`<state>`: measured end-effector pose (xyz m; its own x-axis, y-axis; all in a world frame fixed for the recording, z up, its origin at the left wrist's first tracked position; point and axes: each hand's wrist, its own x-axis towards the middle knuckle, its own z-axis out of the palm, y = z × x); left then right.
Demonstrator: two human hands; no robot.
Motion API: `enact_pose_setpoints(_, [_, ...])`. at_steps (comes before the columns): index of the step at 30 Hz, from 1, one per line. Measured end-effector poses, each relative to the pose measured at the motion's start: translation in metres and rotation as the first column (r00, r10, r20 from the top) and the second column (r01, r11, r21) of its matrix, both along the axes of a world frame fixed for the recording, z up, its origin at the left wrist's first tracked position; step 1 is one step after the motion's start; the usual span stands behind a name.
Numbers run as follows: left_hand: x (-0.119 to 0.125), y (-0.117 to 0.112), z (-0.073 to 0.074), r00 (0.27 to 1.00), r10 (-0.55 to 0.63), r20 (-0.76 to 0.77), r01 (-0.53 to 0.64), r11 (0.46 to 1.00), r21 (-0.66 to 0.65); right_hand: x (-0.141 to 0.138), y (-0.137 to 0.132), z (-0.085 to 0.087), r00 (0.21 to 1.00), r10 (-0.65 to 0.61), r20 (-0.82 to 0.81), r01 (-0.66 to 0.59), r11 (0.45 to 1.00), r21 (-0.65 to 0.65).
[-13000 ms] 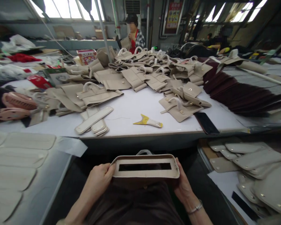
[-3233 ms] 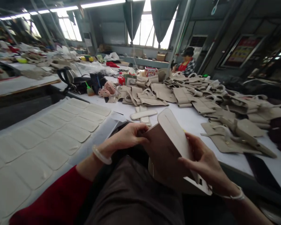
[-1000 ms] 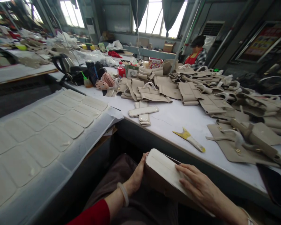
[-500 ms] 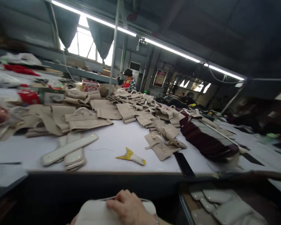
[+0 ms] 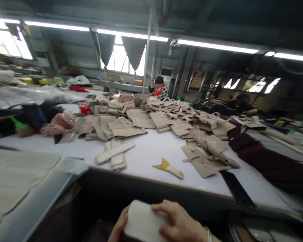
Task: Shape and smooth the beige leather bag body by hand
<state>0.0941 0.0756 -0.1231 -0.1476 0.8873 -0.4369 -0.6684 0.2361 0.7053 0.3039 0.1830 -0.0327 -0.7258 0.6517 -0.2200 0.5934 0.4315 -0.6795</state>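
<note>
At the bottom edge of the view I hold a cream bag panel [image 5: 143,222] on my lap. My right hand [image 5: 180,224] lies on top of it with fingers curled over its upper edge. My left hand [image 5: 119,226] grips its left side; only part of that hand shows. In front of me a white worktable [image 5: 151,158] carries a pile of beige bag pieces [image 5: 164,122], a stack of cream oval strips [image 5: 115,154] and a yellow-and-white scraper [image 5: 168,167].
A black phone [image 5: 236,189] lies near the table's front right edge beside dark maroon fabric [image 5: 267,161]. Cream panels are laid out on a side table [image 5: 20,174] at left. A pink fan [image 5: 58,122] sits far left. A person [image 5: 159,90] works at the table's far end.
The view has swung a little left and the table looks nearer. My left hand now shows at the panel's left side; my right hand still rests on top.
</note>
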Motion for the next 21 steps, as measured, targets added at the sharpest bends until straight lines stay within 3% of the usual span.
enact_pose_setpoints(2, [0.003,-0.005,0.001,1.000,0.000,0.016,-0.002,0.995,0.099,0.000,-0.006,0.008,1.000,0.018,-0.012,-0.019,1.000,-0.004])
enact_pose_setpoints(5, [0.001,-0.008,0.002,0.999,0.011,-0.036,-0.004,0.981,0.195,-0.005,-0.003,0.007,0.995,0.083,-0.048,-0.083,0.997,0.009])
enact_pose_setpoints(9, [-0.007,-0.010,0.004,0.998,-0.016,-0.059,0.027,0.981,0.191,-0.011,-0.001,-0.002,0.992,0.077,-0.097,-0.081,0.996,-0.037])
enact_pose_setpoints(15, [-0.013,-0.010,0.003,0.995,-0.062,-0.075,0.076,0.977,0.200,-0.012,-0.002,-0.016,0.994,-0.067,-0.087,0.062,0.996,-0.056])
enact_pose_setpoints(21, [-0.017,-0.006,-0.001,0.995,-0.086,-0.058,0.095,0.980,0.174,-0.014,0.005,-0.022,0.984,-0.144,-0.102,0.120,0.970,-0.213])
